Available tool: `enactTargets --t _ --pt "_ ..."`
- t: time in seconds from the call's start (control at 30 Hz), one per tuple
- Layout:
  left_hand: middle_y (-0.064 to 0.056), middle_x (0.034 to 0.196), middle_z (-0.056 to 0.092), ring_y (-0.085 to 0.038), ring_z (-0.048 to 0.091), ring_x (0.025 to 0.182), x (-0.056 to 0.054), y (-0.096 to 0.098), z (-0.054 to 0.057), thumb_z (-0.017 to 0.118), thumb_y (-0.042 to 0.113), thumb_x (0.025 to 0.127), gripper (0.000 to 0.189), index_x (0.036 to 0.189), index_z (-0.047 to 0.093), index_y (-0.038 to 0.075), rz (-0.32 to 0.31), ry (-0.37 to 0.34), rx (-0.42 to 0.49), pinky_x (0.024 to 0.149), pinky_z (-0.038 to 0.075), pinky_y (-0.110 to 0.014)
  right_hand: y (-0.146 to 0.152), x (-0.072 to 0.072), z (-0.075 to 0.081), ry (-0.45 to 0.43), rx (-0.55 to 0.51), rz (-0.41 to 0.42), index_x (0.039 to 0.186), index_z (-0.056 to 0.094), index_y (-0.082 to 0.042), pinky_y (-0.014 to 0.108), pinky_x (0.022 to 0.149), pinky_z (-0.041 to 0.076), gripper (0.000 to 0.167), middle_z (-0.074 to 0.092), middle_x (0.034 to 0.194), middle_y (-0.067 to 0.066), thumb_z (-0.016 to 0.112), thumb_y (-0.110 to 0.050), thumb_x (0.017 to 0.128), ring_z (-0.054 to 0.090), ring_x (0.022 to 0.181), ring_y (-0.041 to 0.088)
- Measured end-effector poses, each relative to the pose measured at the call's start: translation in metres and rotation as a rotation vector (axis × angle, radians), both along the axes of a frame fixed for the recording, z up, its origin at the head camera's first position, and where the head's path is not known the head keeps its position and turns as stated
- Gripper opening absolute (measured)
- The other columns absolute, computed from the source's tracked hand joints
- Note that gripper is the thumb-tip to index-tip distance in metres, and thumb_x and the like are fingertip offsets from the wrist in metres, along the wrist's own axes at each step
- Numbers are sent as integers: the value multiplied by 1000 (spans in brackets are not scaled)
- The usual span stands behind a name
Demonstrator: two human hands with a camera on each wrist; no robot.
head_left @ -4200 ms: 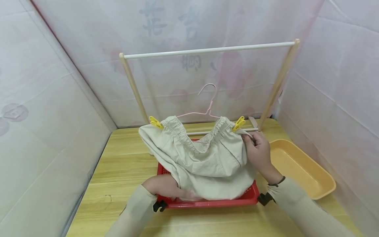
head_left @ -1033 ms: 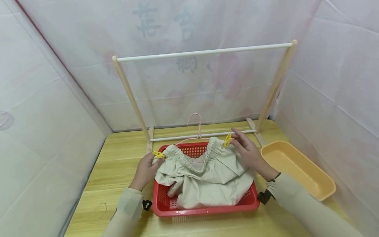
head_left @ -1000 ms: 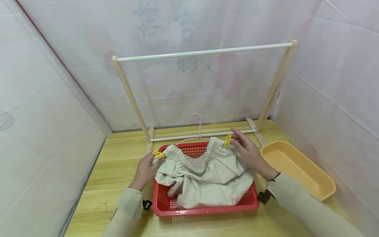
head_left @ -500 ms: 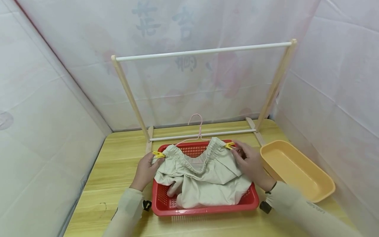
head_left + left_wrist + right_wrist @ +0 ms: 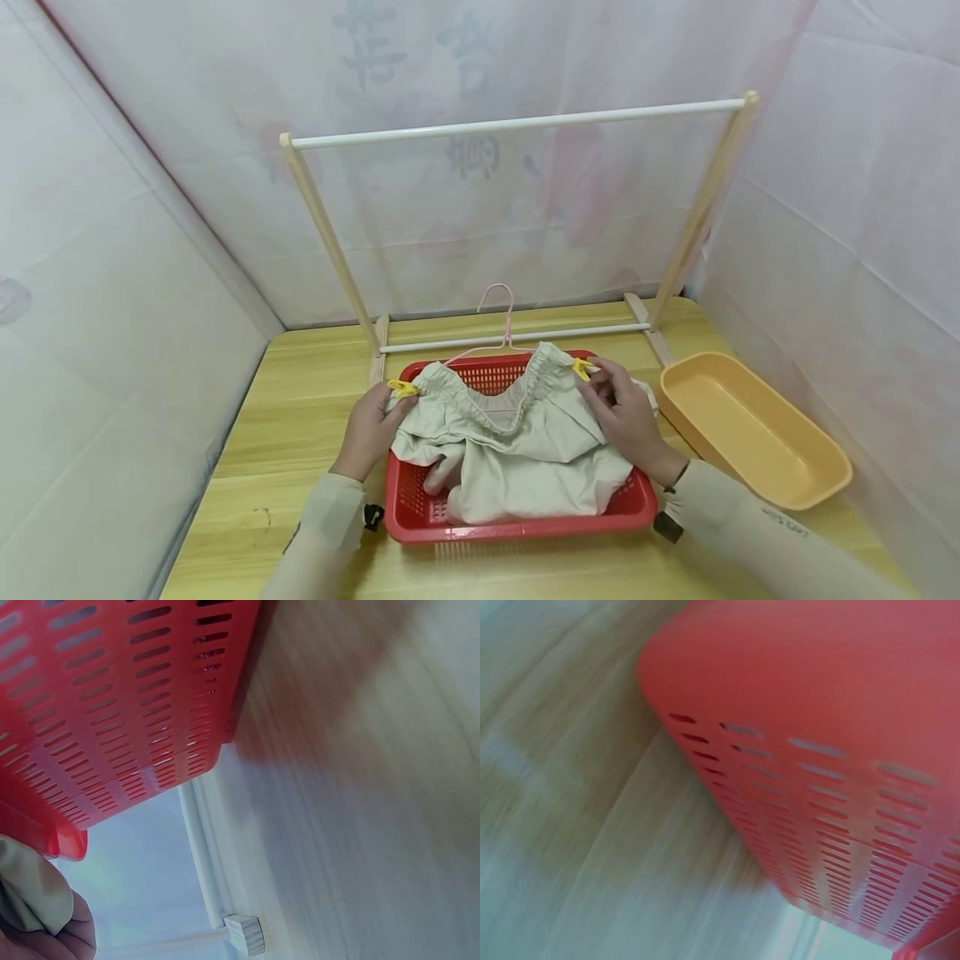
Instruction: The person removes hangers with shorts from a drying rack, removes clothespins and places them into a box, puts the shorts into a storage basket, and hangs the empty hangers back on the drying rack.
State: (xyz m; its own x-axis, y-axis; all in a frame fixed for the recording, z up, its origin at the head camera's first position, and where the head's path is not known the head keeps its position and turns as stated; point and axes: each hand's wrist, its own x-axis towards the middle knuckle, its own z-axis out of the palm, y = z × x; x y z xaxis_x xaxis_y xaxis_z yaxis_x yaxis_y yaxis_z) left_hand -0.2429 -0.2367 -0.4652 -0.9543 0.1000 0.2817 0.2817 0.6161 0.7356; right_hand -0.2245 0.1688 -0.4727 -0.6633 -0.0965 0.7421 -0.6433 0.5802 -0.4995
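Note:
Beige pants [image 5: 517, 450] with a gathered elastic waist lie in a red perforated basket [image 5: 525, 531]. Behind the waistband shows a pink wire hanger [image 5: 507, 321], its hook pointing up. A yellow clothespin [image 5: 402, 388] sits at the left waist corner, where my left hand [image 5: 369, 429] grips the fabric, thumb on top. Curled left fingers [image 5: 75, 934] with cloth show in the left wrist view. At the right corner my right hand [image 5: 626, 412] pinches a second yellow clothespin [image 5: 582, 369]. The basket wall [image 5: 817, 787] fills much of the right wrist view; the right hand is outside it.
A drying rack stands behind the basket, with a white top rail [image 5: 517, 123] and wooden posts [image 5: 324, 229]. To the right is a yellow-orange tray [image 5: 757, 433]. Everything stands on a wooden table [image 5: 300, 417] between fabric walls.
Pants and hanger have come down into the basket. My left hand moved from the basket front to the left waist corner. My right hand went to the right clothespin, which has turned.

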Motion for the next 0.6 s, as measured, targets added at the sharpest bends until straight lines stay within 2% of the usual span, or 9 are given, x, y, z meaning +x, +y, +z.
enactTargets --t 0.2,0.6 --pt "-4 99 68 -23 65 92 0 1 1 72 29 99 20 110 69 12 11 12 -63 83 55 -45 -2 2 3 16 35 -6 131 53 4 16 54 37 45 62 88 4 70 9 90 45 64 2" --pt "-3 101 66 -22 63 92 1 1 2 70 29 100 19 111 68 13 15 -2 -71 84 55 -45 -4 3 2 25 39 -9 130 53 6 15 57 40 47 63 92 7 70 12 87 49 70 3"
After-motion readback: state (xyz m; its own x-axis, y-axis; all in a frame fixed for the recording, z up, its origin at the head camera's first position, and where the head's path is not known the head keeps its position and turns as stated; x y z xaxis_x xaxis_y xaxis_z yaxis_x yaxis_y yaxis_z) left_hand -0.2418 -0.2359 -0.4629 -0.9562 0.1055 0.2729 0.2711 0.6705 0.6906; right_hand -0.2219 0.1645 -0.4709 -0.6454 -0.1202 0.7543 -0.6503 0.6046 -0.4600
